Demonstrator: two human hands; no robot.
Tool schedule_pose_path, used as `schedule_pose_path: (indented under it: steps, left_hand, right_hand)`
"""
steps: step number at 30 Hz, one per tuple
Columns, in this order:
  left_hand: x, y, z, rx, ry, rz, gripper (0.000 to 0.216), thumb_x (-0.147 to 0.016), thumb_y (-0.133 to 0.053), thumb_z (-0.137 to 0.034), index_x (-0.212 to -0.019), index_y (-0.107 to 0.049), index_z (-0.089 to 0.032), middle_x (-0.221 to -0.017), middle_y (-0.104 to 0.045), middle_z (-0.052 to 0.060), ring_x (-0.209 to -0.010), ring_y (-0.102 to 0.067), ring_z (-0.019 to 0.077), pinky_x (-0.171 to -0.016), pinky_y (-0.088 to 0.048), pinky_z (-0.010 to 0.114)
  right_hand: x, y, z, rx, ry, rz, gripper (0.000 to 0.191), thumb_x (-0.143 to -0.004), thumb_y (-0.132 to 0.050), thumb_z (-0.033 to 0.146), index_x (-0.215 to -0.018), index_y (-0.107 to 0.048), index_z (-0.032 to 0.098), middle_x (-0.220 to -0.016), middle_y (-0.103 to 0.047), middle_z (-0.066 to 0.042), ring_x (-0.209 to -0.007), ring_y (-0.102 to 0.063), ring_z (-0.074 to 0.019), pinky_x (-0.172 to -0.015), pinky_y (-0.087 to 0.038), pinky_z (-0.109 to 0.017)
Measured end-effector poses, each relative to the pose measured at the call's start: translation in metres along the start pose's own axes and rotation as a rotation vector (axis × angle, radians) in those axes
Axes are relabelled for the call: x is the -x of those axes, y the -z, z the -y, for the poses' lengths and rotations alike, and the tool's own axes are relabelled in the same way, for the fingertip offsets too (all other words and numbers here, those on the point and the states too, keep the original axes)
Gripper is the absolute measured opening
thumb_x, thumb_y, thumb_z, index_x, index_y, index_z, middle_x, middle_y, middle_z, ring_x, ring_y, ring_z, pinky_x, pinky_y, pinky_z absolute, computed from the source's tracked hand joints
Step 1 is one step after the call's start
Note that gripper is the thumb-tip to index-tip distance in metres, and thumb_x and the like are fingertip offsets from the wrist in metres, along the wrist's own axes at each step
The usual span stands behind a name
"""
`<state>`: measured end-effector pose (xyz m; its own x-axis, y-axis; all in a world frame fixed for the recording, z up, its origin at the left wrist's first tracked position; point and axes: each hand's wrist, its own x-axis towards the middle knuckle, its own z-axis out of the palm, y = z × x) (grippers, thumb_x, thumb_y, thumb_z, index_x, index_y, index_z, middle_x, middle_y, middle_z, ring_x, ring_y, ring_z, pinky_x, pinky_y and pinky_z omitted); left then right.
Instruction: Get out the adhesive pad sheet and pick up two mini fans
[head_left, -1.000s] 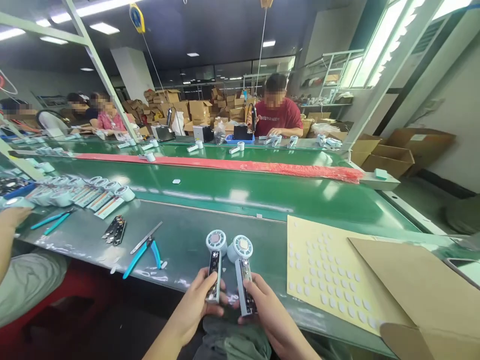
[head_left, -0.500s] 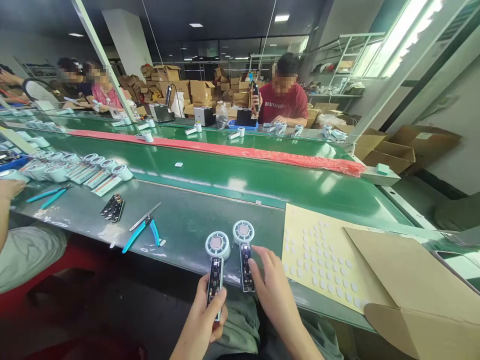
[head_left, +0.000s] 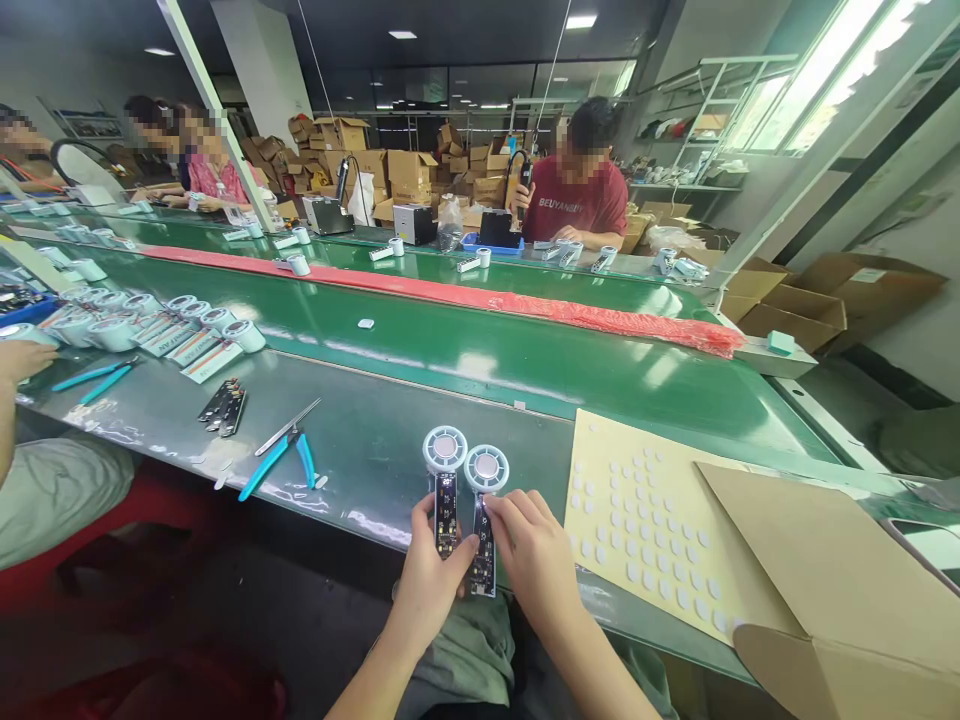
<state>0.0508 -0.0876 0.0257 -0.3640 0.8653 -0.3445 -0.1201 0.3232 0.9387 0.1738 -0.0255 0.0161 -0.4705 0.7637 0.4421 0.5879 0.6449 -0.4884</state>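
Note:
Two small handheld fan units lie side by side near the front edge of the grey worktop, round white heads pointing away from me. My left hand (head_left: 433,572) grips the handle of the left fan unit (head_left: 445,488), whose open handle shows a dark circuit board. My right hand (head_left: 534,548) rests on the handle of the right fan unit (head_left: 485,515), fingers laid over its lower part. Both hands touch each other between the two handles.
A tan sheet (head_left: 645,520) of small white round pads lies to the right, with a cardboard box flap (head_left: 810,560) over it. Blue pliers (head_left: 276,462) and dark boards (head_left: 223,404) lie left. A row of fan units (head_left: 150,325) sits by a co-worker's arm (head_left: 15,370). Green conveyor (head_left: 487,350) behind.
My left hand has brought its fan unit forward onto the worktop beside the other one. My right hand has slid back onto the right unit's handle. The view has tilted slightly down.

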Motion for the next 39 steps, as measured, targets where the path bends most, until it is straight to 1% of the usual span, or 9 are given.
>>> schedule_pose_path:
  steps: [5, 16, 22, 29, 31, 34, 36, 37, 39]
  left_hand:
    - [-0.002, -0.001, 0.004, -0.012, 0.021, 0.021, 0.054, -0.074, -0.062, -0.036, -0.114, -0.028, -0.027, -0.08, -0.048, -0.004, -0.043, -0.045, 0.0085, -0.042, -0.04, 0.025]
    - [-0.002, 0.004, 0.006, 0.059, 0.034, 0.074, 0.052, -0.073, -0.064, -0.035, -0.11, -0.029, -0.026, -0.078, -0.045, -0.005, -0.042, -0.045, 0.008, -0.042, -0.042, 0.024]
    - [-0.001, 0.005, 0.002, 0.065, 0.024, 0.11, 0.049, -0.075, -0.062, -0.033, -0.111, -0.029, -0.026, -0.079, -0.044, -0.005, -0.045, -0.047, 0.0081, -0.046, -0.044, 0.025]
    - [-0.004, 0.002, 0.008, 0.056, 0.006, 0.073, 0.052, -0.073, -0.063, -0.032, -0.111, -0.028, -0.027, -0.079, -0.044, -0.006, -0.041, -0.046, 0.0071, -0.039, -0.043, 0.023]
    - [-0.005, 0.002, 0.009, 0.057, 0.008, 0.063, 0.051, -0.073, -0.062, -0.03, -0.111, -0.028, -0.027, -0.079, -0.044, -0.006, -0.041, -0.046, 0.0066, -0.037, -0.042, 0.022]
    - [-0.005, 0.001, 0.01, 0.061, 0.013, 0.057, 0.051, -0.073, -0.062, -0.027, -0.111, -0.028, -0.026, -0.078, -0.045, -0.006, -0.039, -0.045, 0.0061, -0.034, -0.038, 0.02]
    - [-0.005, 0.001, 0.01, 0.06, 0.009, 0.059, 0.05, -0.072, -0.061, -0.024, -0.111, -0.028, -0.025, -0.077, -0.045, -0.006, -0.037, -0.042, 0.0048, -0.031, -0.035, 0.018]
    - [-0.005, 0.0, 0.011, 0.062, 0.004, 0.058, 0.05, -0.072, -0.06, -0.024, -0.11, -0.028, -0.025, -0.077, -0.045, -0.006, -0.037, -0.041, 0.0042, -0.031, -0.034, 0.018]
    - [-0.005, -0.001, 0.011, 0.074, -0.006, 0.044, 0.05, -0.072, -0.06, -0.024, -0.11, -0.028, -0.025, -0.075, -0.045, -0.006, -0.037, -0.04, 0.004, -0.03, -0.033, 0.017]
  right_hand:
    - [-0.003, 0.004, -0.002, 0.075, 0.048, 0.06, 0.02, -0.092, -0.041, 0.014, -0.086, -0.06, 0.017, -0.068, -0.053, -0.003, -0.063, -0.045, -0.0193, -0.056, -0.031, -0.029]
    - [-0.004, 0.008, 0.0, 0.078, 0.007, 0.075, 0.016, -0.093, -0.041, 0.014, -0.091, -0.056, 0.017, -0.072, -0.055, -0.002, -0.069, -0.051, -0.019, -0.061, -0.036, -0.027]
    - [-0.001, 0.008, 0.005, 0.199, 0.057, 0.086, 0.022, -0.09, -0.038, 0.01, -0.091, -0.06, 0.013, -0.068, -0.053, -0.005, -0.064, -0.05, -0.0218, -0.053, -0.031, -0.031]
    - [-0.004, 0.009, 0.002, 0.208, 0.013, 0.188, 0.021, -0.088, -0.042, 0.012, -0.096, -0.062, 0.016, -0.068, -0.061, -0.003, -0.06, -0.057, -0.0208, -0.046, -0.034, -0.029]
    - [-0.009, 0.025, 0.0, 0.122, -0.035, 0.223, 0.019, -0.09, -0.044, 0.016, -0.1, -0.06, 0.019, -0.07, -0.063, 0.0, -0.057, -0.059, -0.0173, -0.046, -0.038, -0.025]
    - [-0.019, 0.078, 0.013, -0.234, -0.073, 0.127, 0.021, -0.094, -0.042, 0.019, -0.108, -0.056, 0.022, -0.072, -0.062, 0.002, -0.058, -0.058, -0.0122, -0.054, -0.044, -0.021]
    - [-0.025, 0.125, 0.038, -0.354, 0.152, 0.045, 0.03, -0.091, -0.041, 0.012, -0.114, -0.055, 0.026, -0.084, -0.061, 0.0, -0.071, -0.059, -0.0123, -0.064, -0.046, -0.021]
    - [-0.027, 0.148, 0.056, -0.346, 0.264, 0.108, 0.035, -0.088, -0.044, 0.01, -0.114, -0.056, 0.029, -0.092, -0.061, -0.001, -0.078, -0.059, -0.0141, -0.066, -0.047, -0.022]
    - [-0.027, 0.185, 0.095, -0.329, 0.282, 0.064, 0.042, -0.08, -0.054, 0.012, -0.112, -0.058, 0.039, -0.084, -0.063, 0.004, -0.075, -0.06, -0.0159, -0.069, -0.048, -0.025]
